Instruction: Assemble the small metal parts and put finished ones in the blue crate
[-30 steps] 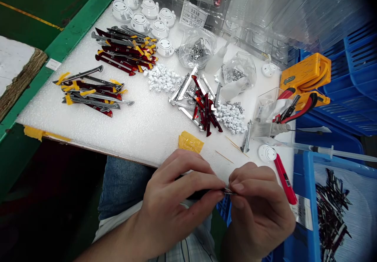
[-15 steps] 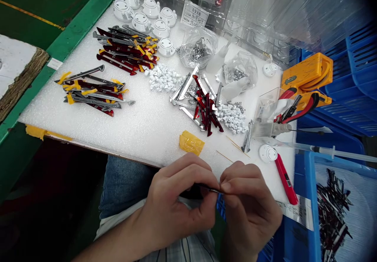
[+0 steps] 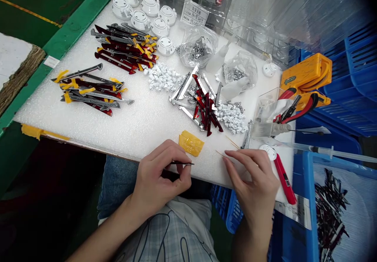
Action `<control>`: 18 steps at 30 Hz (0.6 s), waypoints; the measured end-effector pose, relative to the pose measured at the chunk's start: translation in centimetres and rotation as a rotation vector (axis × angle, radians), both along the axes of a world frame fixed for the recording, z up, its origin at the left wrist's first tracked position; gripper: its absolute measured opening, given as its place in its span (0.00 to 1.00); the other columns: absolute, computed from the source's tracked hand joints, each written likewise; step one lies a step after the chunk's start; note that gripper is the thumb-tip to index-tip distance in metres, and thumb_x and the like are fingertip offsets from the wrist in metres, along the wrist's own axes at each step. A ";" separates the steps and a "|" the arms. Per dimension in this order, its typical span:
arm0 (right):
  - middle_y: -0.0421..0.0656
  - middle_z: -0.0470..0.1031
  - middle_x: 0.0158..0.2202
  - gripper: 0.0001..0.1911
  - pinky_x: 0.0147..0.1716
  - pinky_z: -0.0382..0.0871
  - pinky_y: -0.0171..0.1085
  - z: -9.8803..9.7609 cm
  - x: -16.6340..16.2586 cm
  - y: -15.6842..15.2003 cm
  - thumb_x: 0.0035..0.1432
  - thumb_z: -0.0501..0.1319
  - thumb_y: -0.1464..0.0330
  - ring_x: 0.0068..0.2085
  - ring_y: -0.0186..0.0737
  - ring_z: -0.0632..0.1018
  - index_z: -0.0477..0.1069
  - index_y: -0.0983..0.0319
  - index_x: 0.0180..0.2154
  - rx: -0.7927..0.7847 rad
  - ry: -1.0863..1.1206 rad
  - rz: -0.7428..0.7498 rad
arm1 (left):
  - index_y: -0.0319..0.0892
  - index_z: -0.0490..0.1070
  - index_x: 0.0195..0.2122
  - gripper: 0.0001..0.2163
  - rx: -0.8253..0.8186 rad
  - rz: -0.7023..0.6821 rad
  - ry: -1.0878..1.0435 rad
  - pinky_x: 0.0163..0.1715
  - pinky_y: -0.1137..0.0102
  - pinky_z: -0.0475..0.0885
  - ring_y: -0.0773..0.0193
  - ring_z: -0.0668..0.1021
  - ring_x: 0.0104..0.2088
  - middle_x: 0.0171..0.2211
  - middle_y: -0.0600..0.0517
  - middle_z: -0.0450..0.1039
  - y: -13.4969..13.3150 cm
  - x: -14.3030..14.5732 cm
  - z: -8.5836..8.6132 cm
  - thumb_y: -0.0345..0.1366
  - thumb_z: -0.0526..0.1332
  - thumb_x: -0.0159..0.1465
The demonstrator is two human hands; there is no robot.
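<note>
My left hand (image 3: 165, 171) is closed, pinching a thin dark blade-shaped part (image 3: 179, 163) between thumb and fingers above the mat's front edge. Most of that part is hidden by the fingers. My right hand (image 3: 253, 171) has its thumb and index finger extended, a little apart, around one end of a thin yellowish stick (image 3: 219, 152) on the white foam mat (image 3: 147, 124). A second thin stick (image 3: 232, 142) lies just beyond it. Between the hands and farther back is a yellow tape-covered patch (image 3: 191, 143) with a clear glossy blob.
Red and silver blade parts (image 3: 207, 112) lie mid-mat beside small white pieces (image 3: 231, 116). Taped blades (image 3: 91, 93) are at left, white round pots (image 3: 141, 20) behind. To the right are a red marker-like tool (image 3: 285, 179), a syringe (image 3: 318, 149) and a blue bin (image 3: 313, 199).
My hands have parted. The left moved up and left with the dark part; the right let go of that part's end and moved up and right to the thin stick.
</note>
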State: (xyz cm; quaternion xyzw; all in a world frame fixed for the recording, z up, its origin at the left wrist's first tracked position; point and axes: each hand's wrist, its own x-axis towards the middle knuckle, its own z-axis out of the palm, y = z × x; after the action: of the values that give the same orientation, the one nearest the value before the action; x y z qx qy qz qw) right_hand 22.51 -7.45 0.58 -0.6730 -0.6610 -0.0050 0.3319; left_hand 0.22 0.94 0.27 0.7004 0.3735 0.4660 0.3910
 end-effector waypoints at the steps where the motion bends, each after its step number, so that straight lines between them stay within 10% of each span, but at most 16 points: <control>1: 0.40 0.80 0.40 0.05 0.42 0.74 0.41 -0.1 0.0 0.1 0.76 0.71 0.73 0.41 0.42 0.80 0.82 0.56 0.47 -0.018 -0.013 0.017 | 0.44 0.75 0.34 0.11 -0.003 -0.001 -0.004 0.25 0.79 0.73 0.71 0.80 0.28 0.31 0.56 0.79 0.0 0.0 0.0 0.19 0.61 0.64; 18: 0.34 0.78 0.32 0.09 0.29 0.69 0.34 0.4 -4.4 4.2 0.74 0.65 0.75 0.30 0.34 0.75 0.77 0.56 0.41 -0.067 0.347 0.129 | 0.44 0.75 0.34 0.12 0.040 -0.011 0.025 0.24 0.76 0.73 0.69 0.79 0.27 0.30 0.56 0.81 -0.2 0.0 -0.4 0.18 0.61 0.64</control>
State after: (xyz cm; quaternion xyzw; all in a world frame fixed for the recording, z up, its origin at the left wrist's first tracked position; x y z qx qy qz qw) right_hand 18.15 -3.20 0.95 -0.6307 -0.6353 0.1547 0.4179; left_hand 0.25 0.78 -0.14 0.7159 0.3652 0.4624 0.3746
